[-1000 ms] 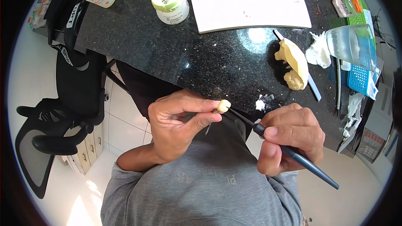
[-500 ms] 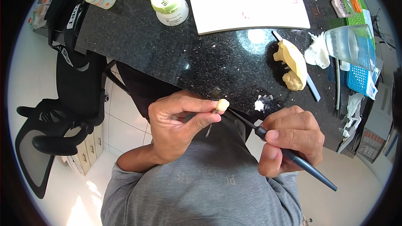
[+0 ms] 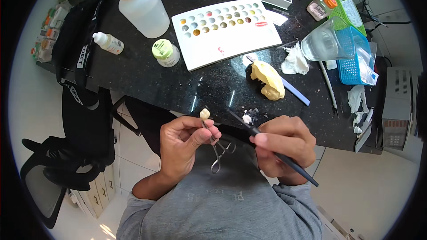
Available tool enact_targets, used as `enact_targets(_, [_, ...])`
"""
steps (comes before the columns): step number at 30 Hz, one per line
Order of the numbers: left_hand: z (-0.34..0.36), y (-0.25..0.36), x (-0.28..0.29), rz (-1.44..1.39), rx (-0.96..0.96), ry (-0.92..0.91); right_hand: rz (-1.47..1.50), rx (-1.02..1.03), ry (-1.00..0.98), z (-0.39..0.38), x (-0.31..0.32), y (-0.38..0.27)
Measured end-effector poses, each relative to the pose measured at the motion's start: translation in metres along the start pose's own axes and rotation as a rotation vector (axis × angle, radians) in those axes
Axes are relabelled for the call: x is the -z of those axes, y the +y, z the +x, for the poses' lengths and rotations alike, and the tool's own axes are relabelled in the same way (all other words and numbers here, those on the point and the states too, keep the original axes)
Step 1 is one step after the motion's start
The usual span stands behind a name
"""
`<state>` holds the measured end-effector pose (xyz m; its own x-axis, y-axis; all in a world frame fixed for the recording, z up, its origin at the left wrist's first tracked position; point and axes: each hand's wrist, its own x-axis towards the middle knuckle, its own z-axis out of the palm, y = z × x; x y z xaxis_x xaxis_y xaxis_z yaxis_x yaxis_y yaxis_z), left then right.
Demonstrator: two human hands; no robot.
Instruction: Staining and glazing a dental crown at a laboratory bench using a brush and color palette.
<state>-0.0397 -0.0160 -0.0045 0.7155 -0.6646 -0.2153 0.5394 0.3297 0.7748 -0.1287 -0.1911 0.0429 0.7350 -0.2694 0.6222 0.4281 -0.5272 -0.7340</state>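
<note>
My left hand (image 3: 183,140) is closed around the shanks of a metal locking forceps (image 3: 218,153), its finger rings hanging below my fingers. A small cream tooth crown (image 3: 204,114) sits at the forceps' tip, upright above my fingertips. My right hand (image 3: 287,144) pinches a slim tool with a dark tapered handle (image 3: 293,168). The thin dark end of that tool points up and left, apart from the crown, and passes close to a small heap of white material (image 3: 247,118) on the black counter. I cannot make out the exact shape of its tip.
Beyond my hands lie a yellowish dental cast (image 3: 269,80) on a blue-handled tool (image 3: 297,92), a white palette with colored wells (image 3: 227,46), and a green-lidded jar (image 3: 166,53). A glass of water (image 3: 321,44) and blue basket (image 3: 349,69) stand right; bottles (image 3: 144,11) stand left.
The view has shifted, showing more of the counter. My left hand has turned the crown upright, bringing the forceps' rings into sight. The tool in my right hand has come away from the crown.
</note>
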Motion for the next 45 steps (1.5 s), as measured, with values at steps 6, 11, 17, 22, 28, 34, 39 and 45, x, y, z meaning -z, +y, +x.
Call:
enact_targets(6, [0.004, 0.010, 0.002, -0.202, 0.213, -0.055, -0.068, -0.080, 0.133, -0.014, -0.001, -0.008])
enact_targets(11, [0.005, 0.013, 0.004, -0.307, 0.309, -0.048, -0.082, 0.005, 0.026, -0.005, -0.009, -0.004])
enact_targets(17, [0.005, 0.013, 0.005, -0.302, 0.322, -0.060, -0.109, 0.032, 0.004, 0.003, -0.008, -0.005])
enact_targets(22, [0.004, 0.009, 0.006, -0.190, 0.186, -0.071, -0.248, 0.011, 0.108, -0.002, 0.011, -0.010])
enact_targets(28, [0.003, 0.010, 0.003, -0.132, 0.130, -0.097, -0.752, -0.075, -0.042, 0.028, 0.024, -0.005])
enact_targets(34, [0.002, 0.015, 0.006, -0.104, 0.085, -0.100, -0.825, -0.099, -0.135, 0.035, 0.021, -0.004])
enact_targets(39, [-0.004, 0.022, 0.005, -0.028, 0.052, -0.018, -0.676, 0.109, -0.083, 0.022, 0.050, -0.010])
enact_targets(45, [-0.004, 0.026, 0.004, -0.004, -0.005, 0.042, -0.760, 0.106, 0.107, -0.002, 0.079, -0.032])
